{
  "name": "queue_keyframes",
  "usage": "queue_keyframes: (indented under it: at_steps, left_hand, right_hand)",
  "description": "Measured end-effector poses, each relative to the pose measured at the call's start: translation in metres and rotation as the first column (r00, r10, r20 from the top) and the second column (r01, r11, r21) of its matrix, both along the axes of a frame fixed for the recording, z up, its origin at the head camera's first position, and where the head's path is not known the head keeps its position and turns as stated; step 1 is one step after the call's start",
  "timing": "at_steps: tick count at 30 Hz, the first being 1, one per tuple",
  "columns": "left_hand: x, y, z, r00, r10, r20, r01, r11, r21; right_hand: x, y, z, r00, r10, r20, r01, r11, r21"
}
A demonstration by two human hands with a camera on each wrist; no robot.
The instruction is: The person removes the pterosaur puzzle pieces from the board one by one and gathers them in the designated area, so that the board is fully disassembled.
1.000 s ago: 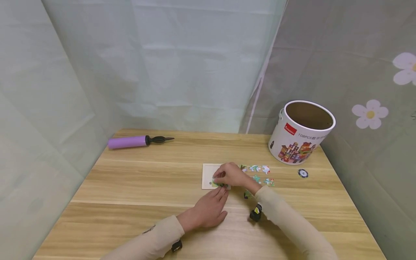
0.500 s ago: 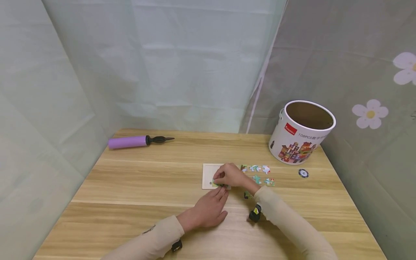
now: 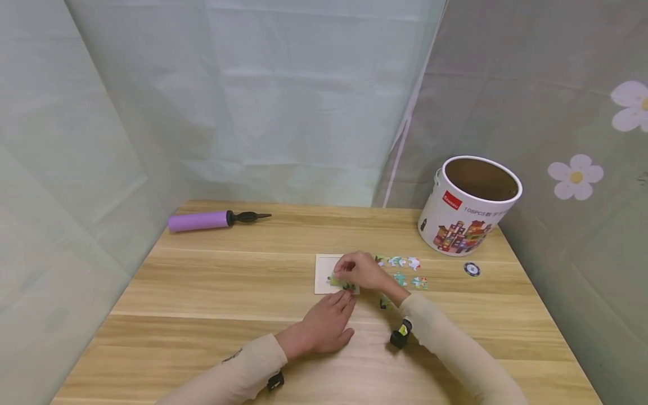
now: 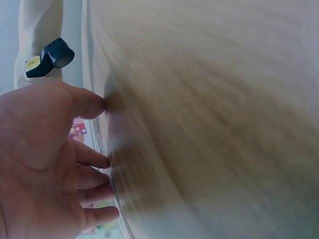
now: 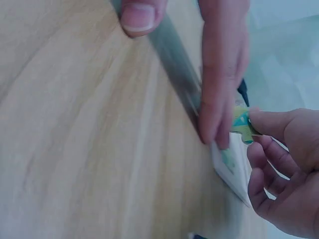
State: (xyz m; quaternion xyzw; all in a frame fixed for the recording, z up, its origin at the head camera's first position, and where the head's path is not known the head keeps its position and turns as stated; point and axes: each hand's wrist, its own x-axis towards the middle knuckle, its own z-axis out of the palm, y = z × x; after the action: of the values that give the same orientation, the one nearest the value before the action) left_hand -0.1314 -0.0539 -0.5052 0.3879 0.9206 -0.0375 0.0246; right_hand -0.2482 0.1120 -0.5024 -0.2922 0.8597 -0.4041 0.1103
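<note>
My right hand [image 3: 367, 272] pinches a green-yellow jigsaw piece [image 5: 242, 124] between thumb and fingertips, close over the white puzzle tray [image 3: 323, 271]. In the right wrist view the piece stands tilted, with one knob pointing down. Another green part of the puzzle [image 3: 349, 287] shows inside the tray at its front right. My left hand [image 3: 326, 326] reaches in from the front, fingers straight, with its fingertips at the tray's front edge. From the left wrist view, its palm [image 4: 40, 159] is bare and holds nothing. The right hand hides the tray's back right part.
Several loose jigsaw pieces [image 3: 397, 262] lie to the right of the tray, one [image 3: 386, 304] close below the right forearm. Farther right is a poker chip [image 3: 472, 270]. A white printed bucket [image 3: 450, 225] stands at the back right, a purple hand pump [image 3: 199, 221] at the back left.
My right hand has risen slightly with the jigsaw piece, uncovering more of the green puzzle part at the tray's front. The left hand has stayed in place.
</note>
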Motion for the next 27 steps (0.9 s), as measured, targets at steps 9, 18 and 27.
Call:
queue_keyframes:
  at_steps: [9,18,27]
  left_hand:
    - [0.000,0.000,0.001,0.999,0.021,0.042,-0.022,1.000,0.016]
    - [0.001,-0.001,0.005,0.998,0.019,0.061,-0.021,1.000,0.018]
    - [0.001,0.000,0.005,0.997,0.022,0.079,-0.024,0.999,0.021]
  right_hand:
    - [0.003,0.027,0.016,0.995,-0.070,-0.066,0.068,0.997,-0.039]
    - [0.016,0.064,0.025,0.989,-0.121,-0.081,0.121,0.993,-0.010]
    - [0.035,0.105,0.022,0.980,-0.173,-0.101,0.176,0.984,0.021]
